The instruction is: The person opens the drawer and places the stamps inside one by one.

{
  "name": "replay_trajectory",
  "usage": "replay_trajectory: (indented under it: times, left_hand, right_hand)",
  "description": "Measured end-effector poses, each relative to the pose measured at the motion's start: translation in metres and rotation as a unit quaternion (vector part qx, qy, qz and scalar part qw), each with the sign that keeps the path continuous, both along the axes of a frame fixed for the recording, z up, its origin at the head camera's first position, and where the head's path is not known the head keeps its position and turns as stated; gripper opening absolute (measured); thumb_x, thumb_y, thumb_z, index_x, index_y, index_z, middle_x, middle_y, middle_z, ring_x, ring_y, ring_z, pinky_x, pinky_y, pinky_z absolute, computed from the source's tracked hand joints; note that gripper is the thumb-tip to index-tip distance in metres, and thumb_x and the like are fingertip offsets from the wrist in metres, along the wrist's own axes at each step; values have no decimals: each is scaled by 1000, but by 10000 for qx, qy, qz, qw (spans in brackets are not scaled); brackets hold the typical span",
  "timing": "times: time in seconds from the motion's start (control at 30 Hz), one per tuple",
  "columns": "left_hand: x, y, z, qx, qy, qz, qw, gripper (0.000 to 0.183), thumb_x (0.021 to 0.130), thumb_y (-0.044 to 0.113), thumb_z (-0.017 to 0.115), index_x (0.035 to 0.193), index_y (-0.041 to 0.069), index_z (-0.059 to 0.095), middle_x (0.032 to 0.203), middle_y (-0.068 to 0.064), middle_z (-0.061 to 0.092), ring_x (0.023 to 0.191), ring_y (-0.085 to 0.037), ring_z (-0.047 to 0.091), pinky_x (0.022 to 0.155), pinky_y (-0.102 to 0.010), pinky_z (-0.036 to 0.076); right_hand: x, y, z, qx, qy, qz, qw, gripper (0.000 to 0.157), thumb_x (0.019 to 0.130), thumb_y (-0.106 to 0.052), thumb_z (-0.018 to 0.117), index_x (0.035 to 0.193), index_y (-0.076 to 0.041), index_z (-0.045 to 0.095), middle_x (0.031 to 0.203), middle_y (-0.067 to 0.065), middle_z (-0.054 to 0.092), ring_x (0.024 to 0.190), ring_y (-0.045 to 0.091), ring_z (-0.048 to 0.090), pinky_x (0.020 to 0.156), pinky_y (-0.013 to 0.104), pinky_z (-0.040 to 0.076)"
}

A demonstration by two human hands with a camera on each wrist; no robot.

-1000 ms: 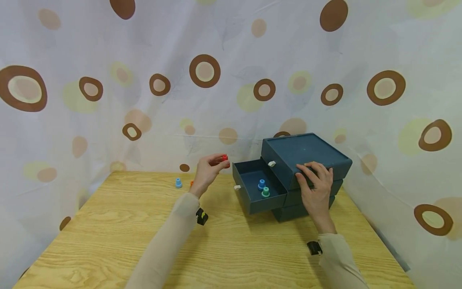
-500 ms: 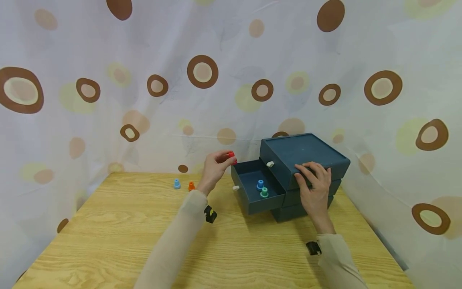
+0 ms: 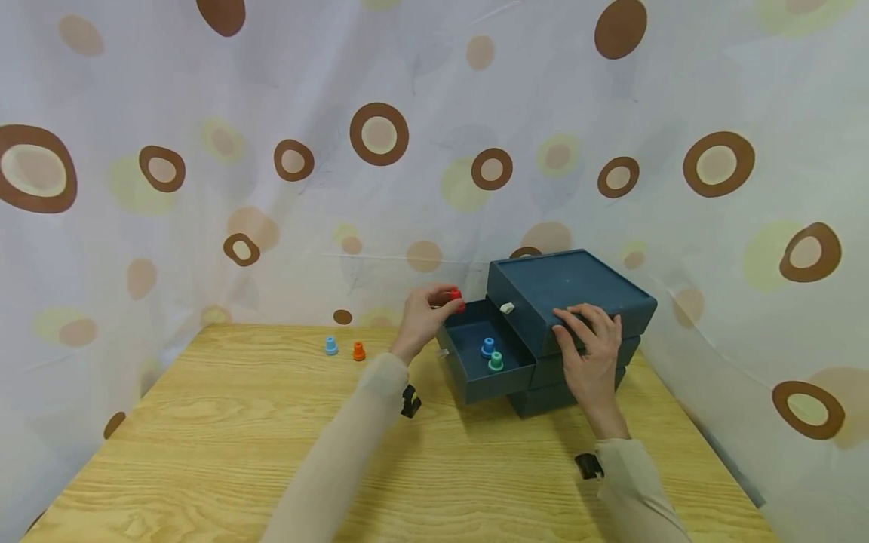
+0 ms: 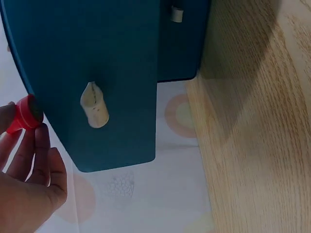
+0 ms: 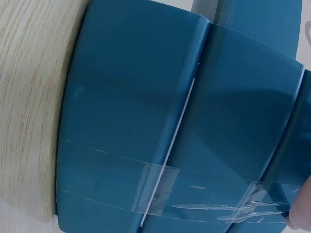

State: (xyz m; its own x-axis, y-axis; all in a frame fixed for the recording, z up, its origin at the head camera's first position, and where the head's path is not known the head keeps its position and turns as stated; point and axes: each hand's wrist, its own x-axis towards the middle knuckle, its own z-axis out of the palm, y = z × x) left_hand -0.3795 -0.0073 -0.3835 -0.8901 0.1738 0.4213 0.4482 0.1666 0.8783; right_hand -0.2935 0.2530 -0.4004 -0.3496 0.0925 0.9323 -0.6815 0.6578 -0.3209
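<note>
My left hand (image 3: 422, 323) pinches a small red stepped plastic piece (image 3: 455, 295) between thumb and fingertips, over the left rim of a pulled-out drawer (image 3: 498, 387). In the left wrist view the red piece (image 4: 26, 112) shows its dark underside beside the drawer front. A blue piece (image 3: 488, 345) and a green piece (image 3: 495, 362) of like shape stand inside that drawer. My right hand (image 3: 592, 362) rests on the near top edge of the dark blue drawer unit (image 3: 573, 283), fingers spread over the top. In the right wrist view just a fingertip (image 5: 301, 208) shows.
A light blue piece (image 3: 331, 346) and an orange piece (image 3: 358, 351) stand on the wooden table (image 3: 224, 437) to the left. The unit has stacked drawers with pale pull tabs (image 4: 95, 107). Clear tape (image 5: 214, 204) crosses its side. A patterned curtain (image 3: 421, 188) hangs behind.
My left hand has moved right with the red piece, from beside the drawer to over its rim. The orange piece has come into full view. My right hand stays at the same place.
</note>
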Motion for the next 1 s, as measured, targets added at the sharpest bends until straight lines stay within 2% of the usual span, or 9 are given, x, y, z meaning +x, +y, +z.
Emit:
replay_trajectory:
  times: [0.1, 0.3, 0.57, 0.77, 1.0]
  left_hand:
    - [-1, 7, 0, -175, 34, -42, 9998, 30, 92, 18, 70, 120, 8, 69, 110, -11, 73, 100, -22, 70, 89, -34, 56]
    - [-2, 17, 2, -464, 50, 73, 9989, 31, 92, 18, 70, 121, 8, 68, 110, -10, 73, 98, -22, 69, 88, -33, 56]
    - [-8, 21, -1, -878, 201, 54, 9959, 27, 90, 20, 72, 114, 6, 72, 105, -7, 74, 91, -18, 68, 84, -30, 56]
    - [-13, 21, -4, -1352, 420, 52, 9899, 23, 90, 16, 72, 110, 4, 73, 104, -7, 74, 92, -19, 66, 87, -31, 55]
    - [-15, 27, -5, -1885, 471, 294, 9805, 22, 91, 19, 71, 112, 10, 73, 107, -5, 73, 95, -17, 67, 88, -31, 55]
  right_hand:
    - [1, 1, 1, -16, 1, -26, 10000, 22, 87, -9, 72, 109, -9, 76, 113, 19, 64, 120, 35, 50, 116, 66, 4]
    - [1, 2, 0, -3, -15, -29, 10000, 22, 88, -9, 72, 109, -9, 76, 113, 19, 64, 121, 35, 49, 116, 66, 4]
    - [1, 2, -1, -1, -31, -23, 10000, 22, 88, -10, 72, 109, -9, 76, 114, 19, 63, 121, 35, 49, 116, 66, 4]
    - [1, 0, -2, -5, -60, -21, 10000, 21, 88, -11, 71, 109, -9, 76, 113, 18, 63, 121, 35, 49, 116, 66, 4]
    - [1, -1, -1, -5, -72, -27, 10000, 22, 88, -9, 71, 109, -9, 76, 113, 19, 63, 121, 35, 49, 117, 66, 4]
